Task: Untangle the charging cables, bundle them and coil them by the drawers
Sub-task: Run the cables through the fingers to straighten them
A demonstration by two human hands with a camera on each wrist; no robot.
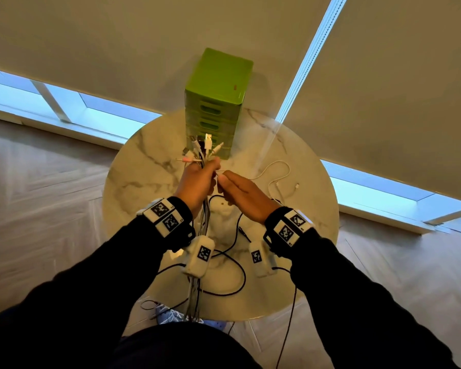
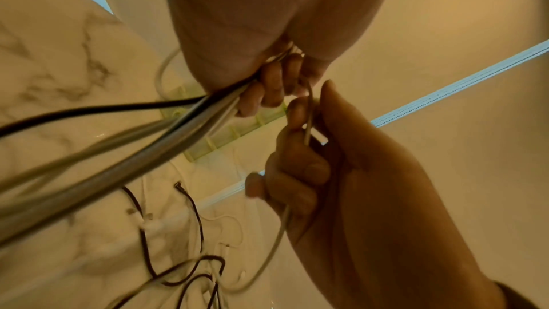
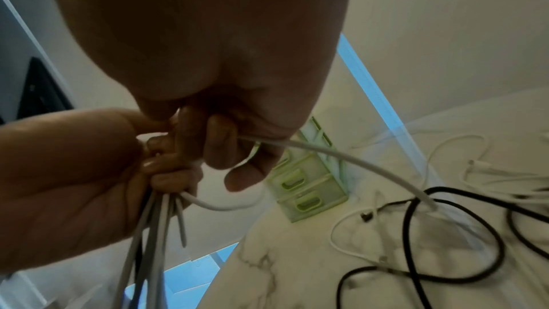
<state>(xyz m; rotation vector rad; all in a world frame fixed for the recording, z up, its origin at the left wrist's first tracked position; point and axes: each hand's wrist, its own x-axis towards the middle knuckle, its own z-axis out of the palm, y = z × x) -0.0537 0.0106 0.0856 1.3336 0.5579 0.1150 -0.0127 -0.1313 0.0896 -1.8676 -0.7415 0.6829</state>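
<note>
round marble table [image 1: 144, 182] with green drawers [image 1: 216, 102], loose black cable [image 1: 237, 272], white cable [image 1: 280, 169]

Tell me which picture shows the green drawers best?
The head view: the whole green drawers tower stands at the table's far edge, top and fronts visible. The left wrist view catches only a sliver behind fingers; the right wrist view shows some lower drawers.

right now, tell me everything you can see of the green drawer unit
The green drawer unit is a tall, narrow lime-green tower, plastic by its look, with a flat plain top bearing a small red mark. Its front is a stack of shut drawers, each with an oval recessed handle. It stands upright at the far edge of the round marble table, against the blind. Nothing visibly touches it; the plugs of the cable bundle hide its lowest drawers.
</note>
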